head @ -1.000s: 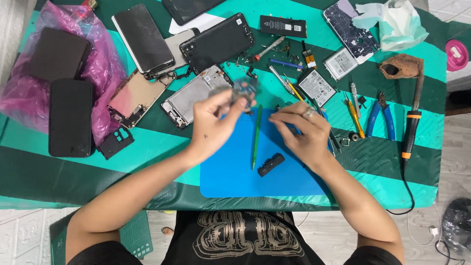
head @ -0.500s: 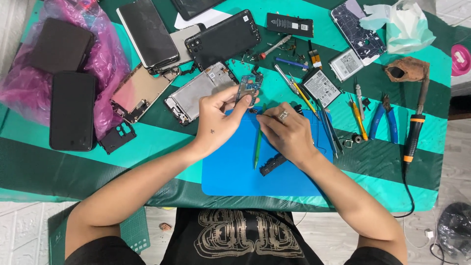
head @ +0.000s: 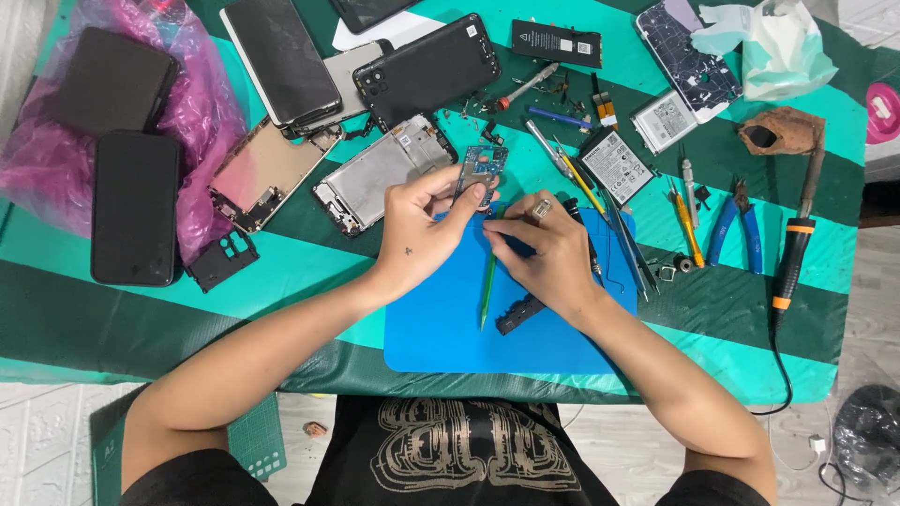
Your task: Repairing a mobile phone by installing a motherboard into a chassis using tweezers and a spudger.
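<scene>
— Both hands have drawn closer together since a moment ago, and the small circuit board (head: 481, 171) has come down to the far edge of the blue mat (head: 441, 319).

— Who's holding it?

— His left hand (head: 417, 234) has it pinched between thumb and fingertips, tilted up. The right hand (head: 542, 253) sits just beside it, fingers curled tight and nearly touching the left; whether they grip anything, I can't tell.

— What's under the hands?

— A green pry stick (head: 487, 281) lies on the mat between the wrists, and a short black strip (head: 518, 315) by the right wrist.

— And around them?

— Beyond the left hand, a stripped phone frame (head: 380, 175) and a black phone (head: 427, 70). Right of the right hand: a battery (head: 616, 165), blue-handled pliers (head: 734, 234), a soldering iron (head: 795, 253).
</scene>
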